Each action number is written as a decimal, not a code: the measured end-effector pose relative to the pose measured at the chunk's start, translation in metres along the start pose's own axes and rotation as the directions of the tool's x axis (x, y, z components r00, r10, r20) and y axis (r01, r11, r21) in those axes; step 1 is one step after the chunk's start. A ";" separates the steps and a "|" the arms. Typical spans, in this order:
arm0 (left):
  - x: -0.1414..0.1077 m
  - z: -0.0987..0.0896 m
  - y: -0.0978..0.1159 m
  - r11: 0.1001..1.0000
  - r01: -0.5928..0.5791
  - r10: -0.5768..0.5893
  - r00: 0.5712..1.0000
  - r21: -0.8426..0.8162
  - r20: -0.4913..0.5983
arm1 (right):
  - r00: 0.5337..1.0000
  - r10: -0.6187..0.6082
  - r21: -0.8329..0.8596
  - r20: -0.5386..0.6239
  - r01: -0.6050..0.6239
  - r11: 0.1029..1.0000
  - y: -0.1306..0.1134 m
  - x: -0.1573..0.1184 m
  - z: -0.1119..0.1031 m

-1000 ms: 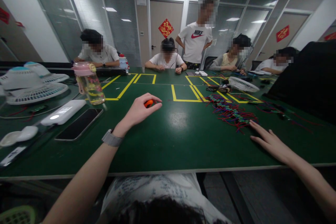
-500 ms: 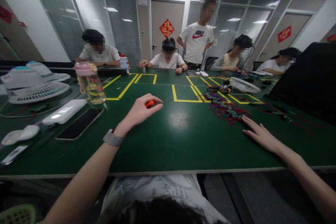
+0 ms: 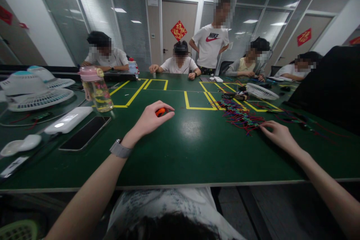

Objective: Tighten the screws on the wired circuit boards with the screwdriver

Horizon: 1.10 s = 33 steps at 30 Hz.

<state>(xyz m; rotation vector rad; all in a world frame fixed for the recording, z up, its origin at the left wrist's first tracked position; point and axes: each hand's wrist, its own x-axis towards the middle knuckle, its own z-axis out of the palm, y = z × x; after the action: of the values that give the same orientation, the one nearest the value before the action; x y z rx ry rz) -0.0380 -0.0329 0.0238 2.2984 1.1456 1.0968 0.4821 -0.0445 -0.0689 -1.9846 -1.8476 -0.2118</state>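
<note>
My left hand (image 3: 154, 117) rests above the green table, its fingers curled around a small orange and black object (image 3: 160, 112). Most of that object is hidden in the palm, so its kind does not show. At the near right end of a long heap of small green circuit boards (image 3: 242, 114) with red and blue wires is my right hand (image 3: 277, 135). Its thumb and forefinger pinch red wires (image 3: 259, 124) at the edge of the heap. Whether a board hangs on those wires is too small to tell.
Left of me lie a phone (image 3: 86, 134), a white device (image 3: 69, 120), a pink-lidded bottle (image 3: 98, 92) and white fans (image 3: 39, 95). Yellow tape (image 3: 199, 108) marks rectangles on the table (image 3: 180, 161). A black monitor (image 3: 329, 90) stands at right. Several people are across the table.
My right hand has gone from stretched fingers beside the heap to a pinch at its wires. The left hand stays where it was with the orange object.
</note>
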 end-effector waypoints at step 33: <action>-0.002 0.003 0.001 1.000 -0.010 0.010 1.000 -0.015 0.023 | 0.981 0.097 -0.047 0.165 -0.091 0.995 -0.116 0.185 0.041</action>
<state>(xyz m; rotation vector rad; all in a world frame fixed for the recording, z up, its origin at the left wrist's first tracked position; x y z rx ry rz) -0.0361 -0.0353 0.0212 2.3016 1.1146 1.0766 0.3812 0.1447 -0.0113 -2.1698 -1.8564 -0.0544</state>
